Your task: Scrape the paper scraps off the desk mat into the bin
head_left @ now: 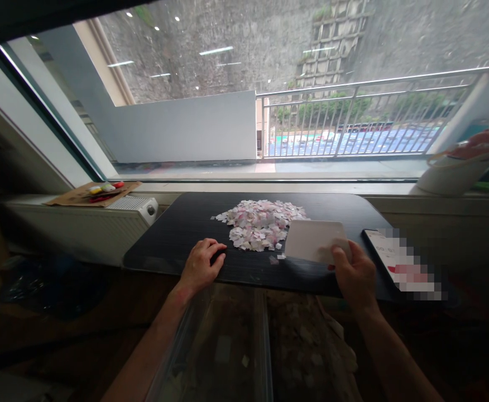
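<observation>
A heap of small white and pinkish paper scraps (259,223) lies on the black tabletop (164,245). My right hand (355,273) grips a flat, pale rectangular card (315,240) by its right end, thumb on top. The card is tilted just above the table, beside the right side of the heap. Near the table's front edge rests my left hand (205,265), its fingers loosely bent and its thumb apart, with nothing seen in it. Its fingertips are a little left of the heap. A few loose scraps (277,258) lie between the heap and the card.
A phone (403,259), partly blurred, lies on the table's right side. Below the front edge stand a clear plastic bin (265,346) and a bag (311,335) with dim scraps inside. Cardboard (68,195) with small items rests on the radiator (114,229) at left. A window rises behind.
</observation>
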Tool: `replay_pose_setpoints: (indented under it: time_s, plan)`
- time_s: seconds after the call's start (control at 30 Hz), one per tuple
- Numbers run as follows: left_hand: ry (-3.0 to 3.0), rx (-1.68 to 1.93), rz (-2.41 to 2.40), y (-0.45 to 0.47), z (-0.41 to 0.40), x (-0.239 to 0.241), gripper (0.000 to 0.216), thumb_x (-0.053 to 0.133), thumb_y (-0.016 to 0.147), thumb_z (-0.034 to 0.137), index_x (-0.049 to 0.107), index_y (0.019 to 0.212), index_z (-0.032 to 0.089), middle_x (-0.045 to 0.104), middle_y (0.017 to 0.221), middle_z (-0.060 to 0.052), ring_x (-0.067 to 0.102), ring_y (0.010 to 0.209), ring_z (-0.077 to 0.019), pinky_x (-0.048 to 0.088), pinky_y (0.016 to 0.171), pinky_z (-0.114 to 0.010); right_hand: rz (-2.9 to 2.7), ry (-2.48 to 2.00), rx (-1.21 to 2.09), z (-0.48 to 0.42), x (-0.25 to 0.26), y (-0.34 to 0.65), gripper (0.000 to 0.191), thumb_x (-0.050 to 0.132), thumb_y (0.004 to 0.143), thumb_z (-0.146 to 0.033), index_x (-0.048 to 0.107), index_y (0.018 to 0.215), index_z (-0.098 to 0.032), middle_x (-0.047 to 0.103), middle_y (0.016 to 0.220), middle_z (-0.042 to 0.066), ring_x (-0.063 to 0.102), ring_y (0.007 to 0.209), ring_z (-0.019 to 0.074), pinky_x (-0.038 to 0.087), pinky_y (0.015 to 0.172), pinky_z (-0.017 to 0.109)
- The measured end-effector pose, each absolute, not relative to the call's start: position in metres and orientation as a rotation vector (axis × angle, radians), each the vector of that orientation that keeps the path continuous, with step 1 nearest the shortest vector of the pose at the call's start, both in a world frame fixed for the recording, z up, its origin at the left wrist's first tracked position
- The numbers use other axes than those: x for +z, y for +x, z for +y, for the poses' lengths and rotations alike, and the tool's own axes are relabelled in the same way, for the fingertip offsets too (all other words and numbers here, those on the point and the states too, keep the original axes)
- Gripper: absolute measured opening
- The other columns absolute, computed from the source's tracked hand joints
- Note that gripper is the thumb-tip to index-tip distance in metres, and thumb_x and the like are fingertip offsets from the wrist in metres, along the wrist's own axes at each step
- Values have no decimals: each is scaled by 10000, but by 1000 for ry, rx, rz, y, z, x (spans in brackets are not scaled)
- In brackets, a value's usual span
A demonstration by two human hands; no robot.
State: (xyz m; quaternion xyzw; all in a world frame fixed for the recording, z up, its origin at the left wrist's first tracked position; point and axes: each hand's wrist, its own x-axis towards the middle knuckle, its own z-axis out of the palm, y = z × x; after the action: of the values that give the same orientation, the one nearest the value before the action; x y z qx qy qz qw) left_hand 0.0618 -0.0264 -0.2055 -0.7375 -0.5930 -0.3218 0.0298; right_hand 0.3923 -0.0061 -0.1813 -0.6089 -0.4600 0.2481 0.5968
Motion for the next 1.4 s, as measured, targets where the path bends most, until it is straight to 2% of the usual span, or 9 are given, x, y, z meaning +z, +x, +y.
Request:
replay_pose_setpoints:
  time_s: [0.2,0.53,0.8,0.93,1.03,1.13,1.4]
  plan:
    - [-2283,-1001,-1827,61,-26,-206,224,539,886,287,713,1002,205,643,984,-72,609,971,-234,494,921,-412,-1093,-1440,540,-6,-180,394,314,578,741,-455,657,882,-186,625,614,-10,557,463,164,500,473,308]
    - [-2284,-1003,-1824,62,-26,-206,236,536,890,290,716,1008,193,641,987,-79,607,974,-242,491,919,-424,-1123,-1475,504,-9,-175,402,301,568,759,-446,649,873,-180,624,608,0,573,446,182,481,452,317]
    - [-2287,-988,-1812,61,-26,-205,232,530,889,303,714,995,209,645,975,-71,611,957,-232,500,907,-407,-1279,-1405,478,-8,-185,392,312,574,782,-454,683,927,-200,693,728,15,609,524,182,508,504,312]
    - [-2287,-992,-1819,61,-26,-205,231,530,891,306,713,1000,216,646,986,-68,609,966,-231,496,914,-407,-1307,-1464,435,-16,-183,405,327,588,756,-448,707,928,-197,690,688,13,605,517,192,500,521,322]
    - [-2288,-1002,-1822,61,-26,-205,236,533,887,308,715,1000,209,643,979,-72,607,969,-239,493,921,-420,-1275,-1517,420,-23,-177,412,336,585,763,-453,719,934,-196,657,618,-8,582,471,181,488,491,310]
    - [-2291,-1010,-1820,62,-26,-205,246,530,885,301,717,1001,192,640,977,-80,606,969,-245,493,924,-432,-1246,-1513,473,-26,-173,409,352,588,752,-458,715,937,-187,665,635,-1,569,448,171,481,452,301]
    - [-2281,-1009,-1829,61,-26,-207,240,529,887,315,714,999,210,639,987,-73,602,980,-239,488,929,-420,-1173,-1518,586,-45,-172,418,290,604,735,-424,730,885,-210,715,682,10,659,613,212,515,493,284]
